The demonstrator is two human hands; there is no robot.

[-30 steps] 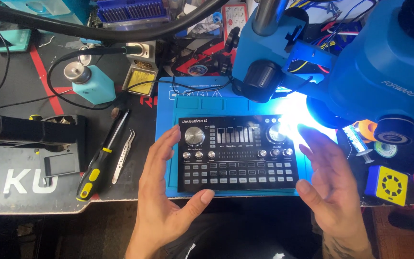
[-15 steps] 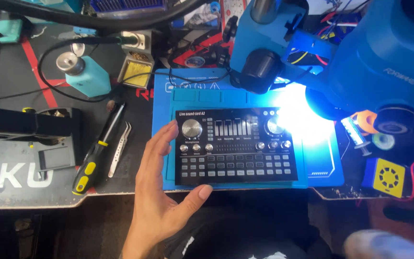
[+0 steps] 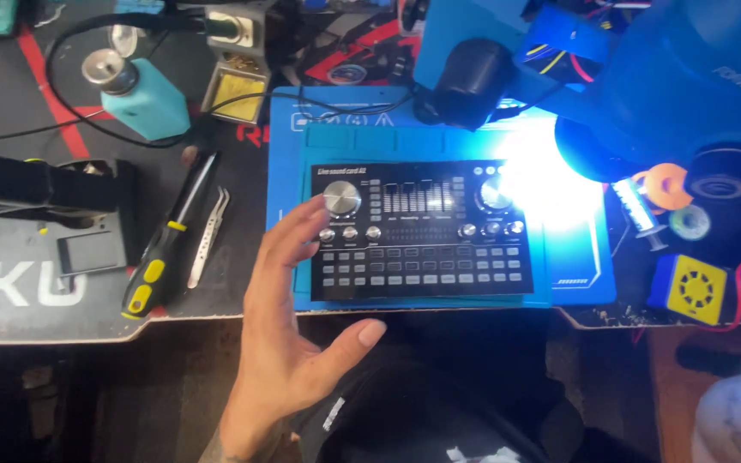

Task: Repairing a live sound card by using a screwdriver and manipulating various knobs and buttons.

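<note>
Left hand spread flat, grip empty, fingertips at left edge of black rectangular sound mixer with silver knobs, flat on blue rubber mat on counter. Yellow-black screwdriver left of it. Right hand out of view.

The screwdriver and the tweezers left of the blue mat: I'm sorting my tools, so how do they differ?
The screwdriver has a thick yellow and black handle; the tweezers are bare silvery metal throughout. The screwdriver is longer and bulkier, while the tweezers are thin and shorter. Both lie flat on the dark bench, side by side and slanted the same way, left of the open left hand.
</note>
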